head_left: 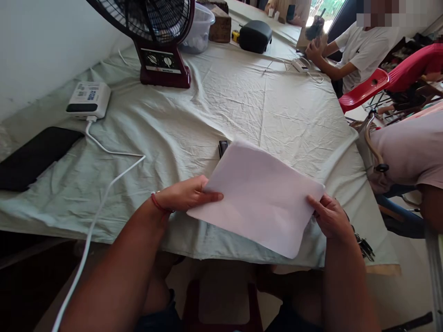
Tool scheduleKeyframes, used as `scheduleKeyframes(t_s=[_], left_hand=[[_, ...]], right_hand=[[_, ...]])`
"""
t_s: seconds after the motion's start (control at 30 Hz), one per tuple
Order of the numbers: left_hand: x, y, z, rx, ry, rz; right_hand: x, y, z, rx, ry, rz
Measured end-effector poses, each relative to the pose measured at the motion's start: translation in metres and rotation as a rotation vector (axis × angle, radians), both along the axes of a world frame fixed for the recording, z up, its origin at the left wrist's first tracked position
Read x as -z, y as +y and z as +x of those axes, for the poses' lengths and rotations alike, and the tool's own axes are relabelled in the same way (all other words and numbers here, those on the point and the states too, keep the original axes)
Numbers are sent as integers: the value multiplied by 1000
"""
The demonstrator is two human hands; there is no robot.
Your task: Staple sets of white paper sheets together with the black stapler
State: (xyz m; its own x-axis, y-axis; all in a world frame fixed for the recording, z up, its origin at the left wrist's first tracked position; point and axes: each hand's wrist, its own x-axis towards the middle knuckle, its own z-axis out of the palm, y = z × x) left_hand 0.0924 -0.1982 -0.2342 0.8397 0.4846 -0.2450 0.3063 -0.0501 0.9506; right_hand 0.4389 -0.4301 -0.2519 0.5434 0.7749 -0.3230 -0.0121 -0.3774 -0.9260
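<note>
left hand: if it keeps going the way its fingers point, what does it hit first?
The left hand points right, along the near edge of the white paper sheet it already grips. Straight on lies only more of that sheet, then the right hand at the far edge. Depth is unclear.

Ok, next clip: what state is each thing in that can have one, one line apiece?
Sheet of paper: flat, unfolded, held over the table edge.
Left hand: gripping the sheet's left edge.
Right hand: gripping the sheet's right edge.
Fan: upright; running or not, cannot tell.
White cable: plugged into the white box.
Phone: screen dark.
Tablecloth: spread, creased.
</note>
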Motion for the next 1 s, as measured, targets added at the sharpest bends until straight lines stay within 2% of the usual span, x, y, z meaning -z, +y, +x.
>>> scheduleKeyframes(t_s=[0.1,0.2,0.4,0.43,0.5,0.6,0.67,0.73,0.8,1.0], left_hand=[[3,3,1,291,77,-80],[4,3,4,433,120,-24],[1,-11,16,552,196,-34],[1,-13,17,560,205,-25],[0,-14,17,549,223,-15],[0,-8,10,410,229,-109],[1,-2,4,219,208,-161],[3,2,1,-3,178,-144],[6,4,2,-161,149,-109],[13,1,18,-387,142,-19]], right_hand=[[-9,-7,6,-43,3,-52],[-23,-14,7,-112,1,-108],[-43,-13,-13,-481,-175,-250],[-43,-10,-19,-513,-172,-259],[-38,-4,-32,-533,-8,-297],[-26,5,-45,-426,189,-299],[-19,11,-47,-365,224,-281],[-14,14,-46,-304,252,-276],[-12,17,-43,-245,272,-277],[-11,21,-43,-125,330,-261]])
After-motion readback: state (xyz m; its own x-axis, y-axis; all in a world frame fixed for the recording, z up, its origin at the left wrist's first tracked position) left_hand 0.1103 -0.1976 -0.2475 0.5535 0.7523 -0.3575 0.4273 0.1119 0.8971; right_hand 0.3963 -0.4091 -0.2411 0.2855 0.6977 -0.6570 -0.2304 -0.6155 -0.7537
